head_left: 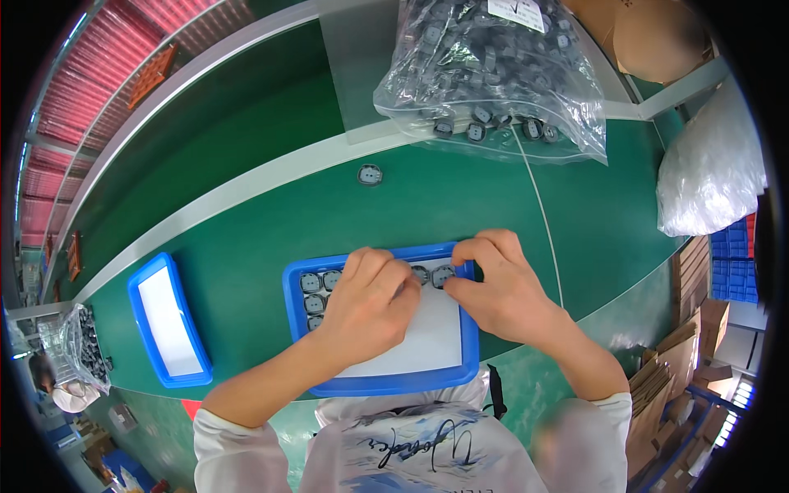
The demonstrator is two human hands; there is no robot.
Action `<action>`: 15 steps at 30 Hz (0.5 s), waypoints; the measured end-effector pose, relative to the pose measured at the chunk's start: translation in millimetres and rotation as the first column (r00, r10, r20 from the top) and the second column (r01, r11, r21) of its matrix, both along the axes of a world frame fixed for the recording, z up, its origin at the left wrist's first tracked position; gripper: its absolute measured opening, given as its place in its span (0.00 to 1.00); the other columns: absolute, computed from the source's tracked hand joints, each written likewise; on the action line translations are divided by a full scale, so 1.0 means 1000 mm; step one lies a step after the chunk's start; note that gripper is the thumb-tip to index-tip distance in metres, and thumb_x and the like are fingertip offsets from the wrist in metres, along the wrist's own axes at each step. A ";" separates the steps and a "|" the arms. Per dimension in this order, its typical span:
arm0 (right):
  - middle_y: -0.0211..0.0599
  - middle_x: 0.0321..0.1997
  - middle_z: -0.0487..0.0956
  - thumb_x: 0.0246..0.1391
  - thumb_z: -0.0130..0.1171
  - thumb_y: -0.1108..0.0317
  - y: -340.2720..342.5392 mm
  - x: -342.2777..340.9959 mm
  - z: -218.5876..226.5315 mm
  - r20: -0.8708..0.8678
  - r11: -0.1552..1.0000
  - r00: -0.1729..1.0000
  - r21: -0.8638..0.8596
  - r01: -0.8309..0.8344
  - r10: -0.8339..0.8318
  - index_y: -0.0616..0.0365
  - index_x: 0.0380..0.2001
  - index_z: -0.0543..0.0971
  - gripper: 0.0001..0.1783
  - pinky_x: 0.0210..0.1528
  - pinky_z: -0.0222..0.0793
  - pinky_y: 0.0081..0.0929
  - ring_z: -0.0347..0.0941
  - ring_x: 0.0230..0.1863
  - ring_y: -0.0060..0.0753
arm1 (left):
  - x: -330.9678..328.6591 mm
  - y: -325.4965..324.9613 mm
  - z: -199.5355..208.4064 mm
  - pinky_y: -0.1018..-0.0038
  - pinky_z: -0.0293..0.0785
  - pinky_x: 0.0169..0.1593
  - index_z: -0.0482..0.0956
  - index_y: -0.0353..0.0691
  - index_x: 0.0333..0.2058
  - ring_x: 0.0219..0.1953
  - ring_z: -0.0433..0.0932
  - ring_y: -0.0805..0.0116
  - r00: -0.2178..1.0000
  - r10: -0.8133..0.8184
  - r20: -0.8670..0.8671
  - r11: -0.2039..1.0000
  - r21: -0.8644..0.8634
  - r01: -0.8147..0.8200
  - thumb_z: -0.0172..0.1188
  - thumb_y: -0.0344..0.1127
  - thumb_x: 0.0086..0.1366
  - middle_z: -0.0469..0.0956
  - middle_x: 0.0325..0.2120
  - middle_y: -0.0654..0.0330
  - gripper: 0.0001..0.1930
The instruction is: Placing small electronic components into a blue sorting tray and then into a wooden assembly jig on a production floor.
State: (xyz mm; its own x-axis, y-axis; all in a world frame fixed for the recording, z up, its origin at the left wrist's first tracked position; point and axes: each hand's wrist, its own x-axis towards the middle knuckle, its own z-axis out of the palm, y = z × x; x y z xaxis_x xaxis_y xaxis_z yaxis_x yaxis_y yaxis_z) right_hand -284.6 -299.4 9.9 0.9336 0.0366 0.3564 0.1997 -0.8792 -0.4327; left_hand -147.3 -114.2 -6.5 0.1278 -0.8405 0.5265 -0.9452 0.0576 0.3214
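I set my dial on the blue rectangular plastic tray with a white base (471, 353), twelve pointing away from the wearer. Its near rim sits close to the green tabletop's (246, 226) near edge at six, so I have little margin there. Forearms at seven and four block those sides.

Over the tray, the left hand (370, 308) has its fingers curled in toward the thumb; I cannot tell whether it grips anything. The right hand (509, 287), at one, has thumb and forefinger slightly parted around a dark grey rounded part (442, 276) in the far right corner; I cannot tell whether it is gripped or only touched. More grey rounded parts (314, 303) line the tray at ten.

At nine a second blue rectangular tray with a white base (201, 380) stands apart, green top between the two. A single loose grey part (370, 174) lies at twelve, with my widest room between it and the tray. Just beyond, a pale raised rail (246, 177) bounds the far side. At one, a clear plastic bag of grey parts (493, 78) overhangs it; at two, a whitish translucent plastic bag (711, 177) bulges by the table's end.
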 end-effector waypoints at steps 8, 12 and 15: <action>0.37 0.45 0.75 0.38 0.67 0.72 -0.002 0.014 0.001 -0.039 0.996 0.999 -0.083 -0.029 0.026 0.57 0.26 0.83 0.07 0.51 0.66 0.41 0.67 0.51 0.46 | 0.007 -0.004 -0.001 0.62 0.69 0.44 0.83 0.37 0.33 0.40 0.71 0.57 0.998 0.046 -0.042 0.995 0.086 -0.042 0.70 0.25 0.46 0.72 0.35 0.59 0.12; 0.38 0.47 0.76 0.44 0.67 0.74 -0.012 0.020 0.012 -0.038 0.999 0.999 0.022 0.022 -0.022 0.57 0.33 0.83 0.09 0.53 0.68 0.43 0.69 0.52 0.49 | 0.031 -0.005 0.022 0.62 0.71 0.46 0.84 0.39 0.35 0.42 0.72 0.56 0.976 -0.002 -0.217 0.989 0.146 0.035 0.69 0.25 0.49 0.73 0.36 0.58 0.12; 0.42 0.52 0.76 0.51 0.65 0.76 -0.047 0.043 0.008 0.047 0.976 0.979 0.103 0.191 -0.197 0.58 0.42 0.82 0.13 0.53 0.72 0.41 0.74 0.51 0.51 | 0.077 -0.016 0.023 0.61 0.72 0.45 0.82 0.36 0.39 0.41 0.73 0.53 0.982 0.147 -0.117 0.987 0.089 -0.137 0.68 0.28 0.53 0.73 0.35 0.55 0.13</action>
State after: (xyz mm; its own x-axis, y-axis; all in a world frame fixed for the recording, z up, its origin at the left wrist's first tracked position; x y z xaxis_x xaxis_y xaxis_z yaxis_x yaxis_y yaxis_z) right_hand -241.3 -346.3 17.9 0.8977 -0.1805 0.4021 0.0563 -0.8579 -0.5107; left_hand -70.6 -130.4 16.4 0.3082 -0.8482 0.4307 -0.8951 -0.1053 0.4333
